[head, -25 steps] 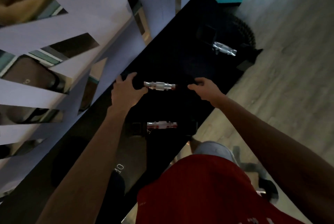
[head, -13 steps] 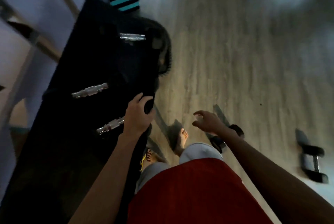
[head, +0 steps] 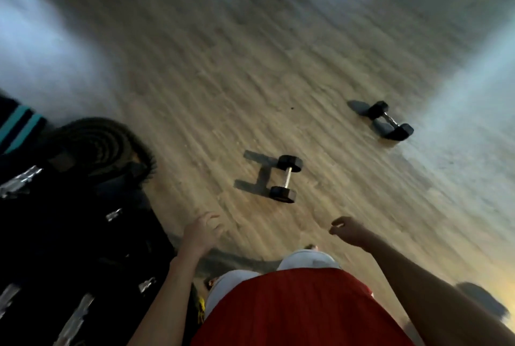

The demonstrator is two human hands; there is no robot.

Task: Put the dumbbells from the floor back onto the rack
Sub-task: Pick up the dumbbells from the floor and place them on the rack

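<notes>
Wood floor (head: 223,80): two dumbbells not yet racked, both hands empty.
Just ahead of the hands lies the near dumbbell (head: 285,178); the far dumbbell (head: 388,121) sits well apart to its right. At left the rack (head: 55,234) already carries several, chrome handles (head: 19,185) showing. Both the left hand (head: 202,230) and the right hand (head: 348,230) hang with fingers loosely curled, gripping nothing.

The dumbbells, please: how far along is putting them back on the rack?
Done: several chrome-handled dumbbells sit on the dark rack at left. In hand: nothing; the left hand and right hand are empty. Left: the nearer dumbbell and the farther dumbbell lie on the floor.
</notes>
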